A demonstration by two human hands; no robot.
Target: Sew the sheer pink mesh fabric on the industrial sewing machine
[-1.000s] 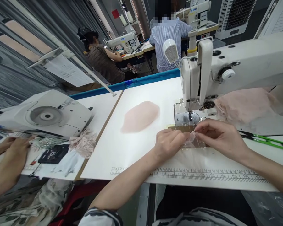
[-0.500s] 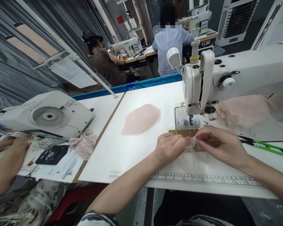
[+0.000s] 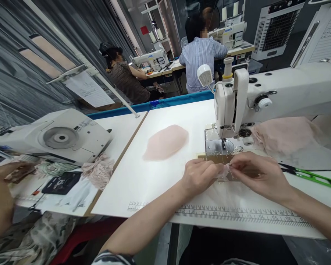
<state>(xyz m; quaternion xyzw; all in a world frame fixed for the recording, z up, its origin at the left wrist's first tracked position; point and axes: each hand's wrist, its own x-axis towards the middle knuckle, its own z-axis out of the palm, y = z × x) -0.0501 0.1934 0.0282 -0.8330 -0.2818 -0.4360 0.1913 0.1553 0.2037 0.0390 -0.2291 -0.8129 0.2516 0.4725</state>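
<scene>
My left hand (image 3: 200, 176) is closed, its fingers pinching a piece of thin, sheer pale fabric (image 3: 223, 172). Opposite it, my right hand (image 3: 260, 175) pinches the same fabric with thumb and forefinger, so the cloth is held between both hands. They are just in front of the needle plate (image 3: 216, 141) of a white sewing machine (image 3: 231, 95). The fabric hangs down toward the table and is hard to tell from its white top. Green-handled thread snips (image 3: 317, 176) lie to the right of my right hand.
A pale pink fabric piece (image 3: 167, 142) lies flat on the white table. More pink fabric (image 3: 287, 134) is bunched behind the snips. A printed ruler (image 3: 223, 213) runs along the front edge. At left are another sewing machine (image 3: 60, 136) and a co-worker's arm (image 3: 0, 202); two people sit beyond.
The camera view has tilted slightly, so the scene sits a little lower. Both my hands keep their pinch on the fabric, nearly unmoved. The co-worker's arm at left has shifted.
</scene>
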